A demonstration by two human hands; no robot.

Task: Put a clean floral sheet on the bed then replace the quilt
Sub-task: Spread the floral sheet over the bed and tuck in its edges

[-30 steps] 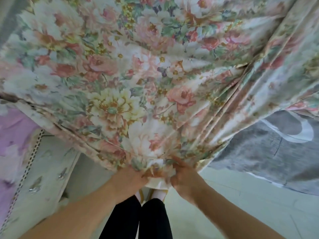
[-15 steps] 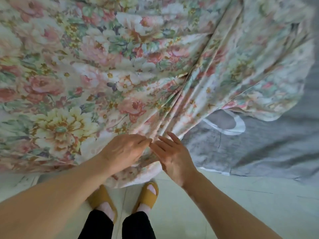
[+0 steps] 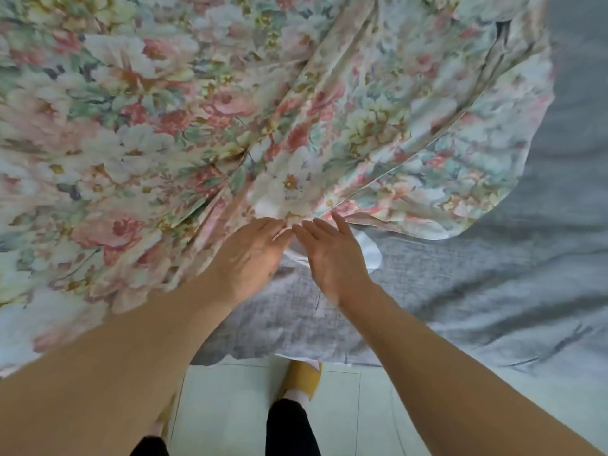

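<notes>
The floral sheet (image 3: 230, 126) billows over the bed and fills the upper left of the view, with loose folds running toward my hands. Its near hem bunches right in front of my fingertips. My left hand (image 3: 250, 258) reaches forward, back up, fingers stretched out and their tips touching the bunched hem. Beside it, my right hand (image 3: 335, 258) is spread with straight fingers, tips at the hem's edge and nothing held. The sheet's right corner (image 3: 460, 209) lies on the grey fabric (image 3: 493, 291) that covers the bed.
The grey fabric's near edge hangs over the pale tiled floor (image 3: 230, 406). My yellow slipper (image 3: 304, 380) and black trouser legs stand close against the bed edge. A white curved print (image 3: 371, 255) shows on the grey fabric by my right hand.
The sheet has flown forward and settled lower over the bed. Both hands let go of the bunched hem and reached forward, and my fingers have opened out.
</notes>
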